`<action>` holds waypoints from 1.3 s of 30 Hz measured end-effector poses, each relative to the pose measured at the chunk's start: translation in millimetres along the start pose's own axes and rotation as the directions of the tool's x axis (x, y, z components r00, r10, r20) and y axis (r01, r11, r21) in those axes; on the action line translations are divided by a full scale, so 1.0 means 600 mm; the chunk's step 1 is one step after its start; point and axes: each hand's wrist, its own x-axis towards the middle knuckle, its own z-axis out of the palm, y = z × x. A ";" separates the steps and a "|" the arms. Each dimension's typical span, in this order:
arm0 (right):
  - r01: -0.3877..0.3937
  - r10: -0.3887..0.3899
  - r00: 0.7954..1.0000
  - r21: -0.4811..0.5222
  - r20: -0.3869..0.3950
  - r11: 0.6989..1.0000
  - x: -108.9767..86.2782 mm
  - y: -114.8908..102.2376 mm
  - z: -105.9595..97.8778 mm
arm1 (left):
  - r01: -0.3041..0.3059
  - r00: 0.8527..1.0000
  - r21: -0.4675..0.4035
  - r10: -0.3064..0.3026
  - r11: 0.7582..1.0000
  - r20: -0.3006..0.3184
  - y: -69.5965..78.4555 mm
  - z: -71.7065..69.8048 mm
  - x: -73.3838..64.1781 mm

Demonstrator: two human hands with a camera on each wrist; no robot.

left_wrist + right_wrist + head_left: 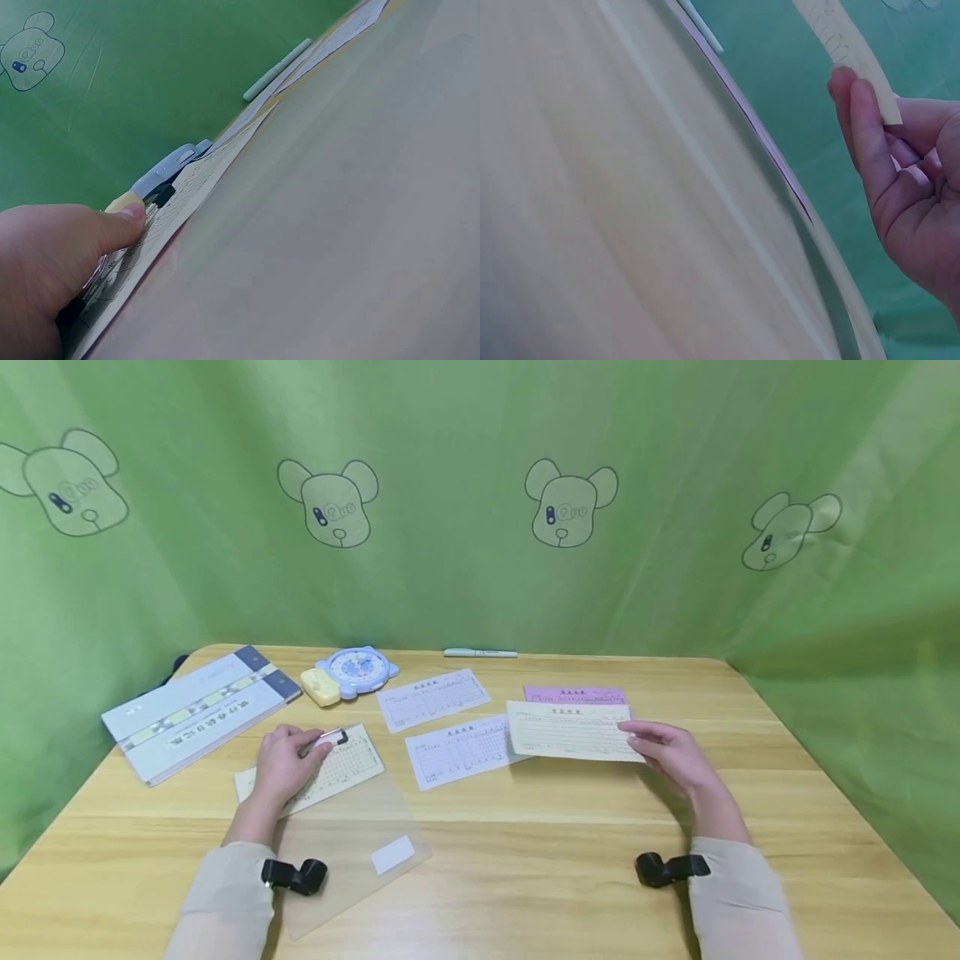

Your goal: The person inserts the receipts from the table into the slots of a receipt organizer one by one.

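Note:
A cream printed form (566, 731) is pinched at its right edge by my right hand (671, 753), raised a little above the table. In the right wrist view, thumb and fingers (865, 112) meet on that form's end. My left hand (283, 767) pinches the metal clip (335, 737) of a clear clipboard (341, 852), its thumb (124, 227) lying along the clip. Under the clip lies another cream form (358, 762), partly covered by the hand. Beyond the raised form is a pink form (573, 694). Two pale forms (433, 700) lie between the hands, one partly hidden.
A large grey-blue booklet (217, 706) lies at the left. Near it stands a blue toy-like clock (358, 670) with a yellow part (321, 687). A pale green pen (480, 653) lies along the table's back edge, before a green curtain (450, 568).

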 end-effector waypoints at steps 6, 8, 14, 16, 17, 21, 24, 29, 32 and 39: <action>-0.024 0.024 0.997 -0.001 0.067 1.000 0.025 -0.015 0.057 | 0.019 1.000 -0.001 -0.019 1.000 0.011 -0.001 -0.001 0.000; -0.025 0.024 0.995 0.008 0.096 1.000 0.034 -0.019 0.078 | 0.020 1.000 0.002 -0.020 1.000 0.013 -0.001 -0.001 0.001; -0.019 0.017 0.982 0.009 0.190 1.000 0.057 -0.032 0.143 | 0.019 1.000 0.001 -0.019 1.000 0.016 0.000 -0.001 0.001; -0.022 0.019 0.977 0.014 0.213 1.000 0.062 -0.036 0.163 | 0.015 1.000 -0.005 -0.015 1.000 0.015 0.001 -0.001 0.001; -0.028 0.023 0.975 0.018 0.221 0.999 0.064 -0.038 0.172 | 0.014 1.000 -0.007 -0.014 1.000 0.015 0.001 -0.001 0.001; -0.041 0.040 0.970 -0.002 0.239 0.999 0.073 -0.044 0.206 | 0.009 1.000 -0.010 -0.009 1.000 0.012 0.002 0.000 0.000; -0.032 0.040 0.968 -0.040 0.247 0.999 0.078 -0.047 0.229 | 0.010 1.000 -0.009 -0.010 1.000 0.013 0.002 0.000 0.000; 0.008 0.013 0.962 -0.074 0.273 0.997 0.085 -0.048 0.265 | 0.018 1.000 -0.004 -0.017 1.000 0.019 0.002 0.000 0.000; 0.019 0.009 0.954 -0.089 0.300 0.996 0.085 -0.054 0.287 | 0.026 0.999 -0.004 -0.026 1.000 0.026 0.003 -0.001 0.000; 0.007 0.028 0.949 -0.111 0.314 0.994 0.090 -0.057 0.346 | 0.035 0.999 -0.001 -0.035 0.999 0.031 0.003 -0.001 0.001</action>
